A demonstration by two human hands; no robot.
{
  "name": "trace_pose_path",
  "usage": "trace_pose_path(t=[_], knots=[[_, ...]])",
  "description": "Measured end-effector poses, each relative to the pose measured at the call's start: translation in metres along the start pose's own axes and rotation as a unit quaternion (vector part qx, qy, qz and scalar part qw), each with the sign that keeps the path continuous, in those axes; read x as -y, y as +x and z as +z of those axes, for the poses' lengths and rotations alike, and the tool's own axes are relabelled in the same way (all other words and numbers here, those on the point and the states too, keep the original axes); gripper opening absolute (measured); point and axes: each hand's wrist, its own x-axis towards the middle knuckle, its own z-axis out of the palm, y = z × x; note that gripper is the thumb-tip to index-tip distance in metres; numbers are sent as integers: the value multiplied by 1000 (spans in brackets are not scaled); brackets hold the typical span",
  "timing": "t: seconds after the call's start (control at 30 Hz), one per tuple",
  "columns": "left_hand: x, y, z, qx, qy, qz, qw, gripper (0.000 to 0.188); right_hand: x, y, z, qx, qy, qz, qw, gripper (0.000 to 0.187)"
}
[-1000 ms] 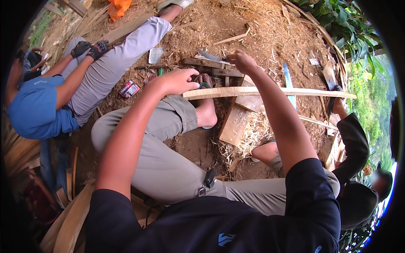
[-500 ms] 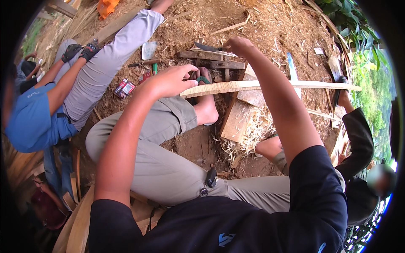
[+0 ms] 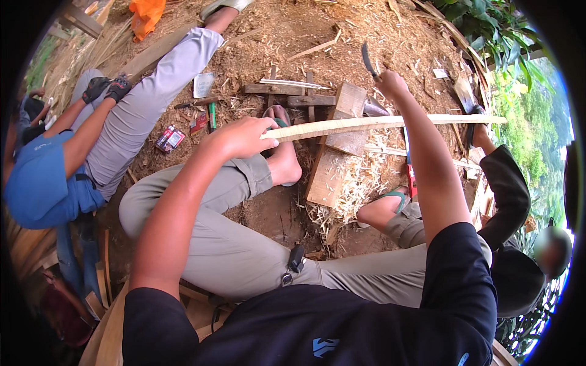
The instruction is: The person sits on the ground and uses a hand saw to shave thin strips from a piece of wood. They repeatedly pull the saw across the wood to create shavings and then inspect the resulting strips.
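A long pale wooden strip [image 3: 357, 124] lies crosswise in front of me, its middle over a wooden block [image 3: 347, 139]. My left hand [image 3: 245, 136] is closed around the strip's near left end, above my left foot. Beyond the strip, my right hand [image 3: 392, 84] grips a curved knife [image 3: 367, 59], its dark blade pointing up and away. The knife's handle is mostly hidden in my fist. My right forearm passes over the strip and hides part of it.
Pale shavings [image 3: 357, 189] surround the block. A hammer with a green handle [image 3: 212, 116], a red-and-white pack [image 3: 170, 139] and wood offcuts [image 3: 274, 89] lie ahead. A person in blue with black gloves [image 3: 118, 89] sits left; another in dark sleeves [image 3: 508, 186] is at right, near the strip's far end.
My left hand, loosely open over the strip's end before, has closed on it. My right hand has lifted the curved knife off the wood pieces and moved right, its blade now turned upward.
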Motion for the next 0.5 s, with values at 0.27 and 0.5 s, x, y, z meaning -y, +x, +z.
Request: trace_pose_path(t=[0.27, 0.5], knots=[[5, 7, 9, -22, -5, 26, 999, 47, -66, 25, 58, 69, -44, -44, 996, 33], [-8, 6, 32, 30, 86, 22, 996, 50, -31, -18, 39, -55, -44, -34, 997, 27]])
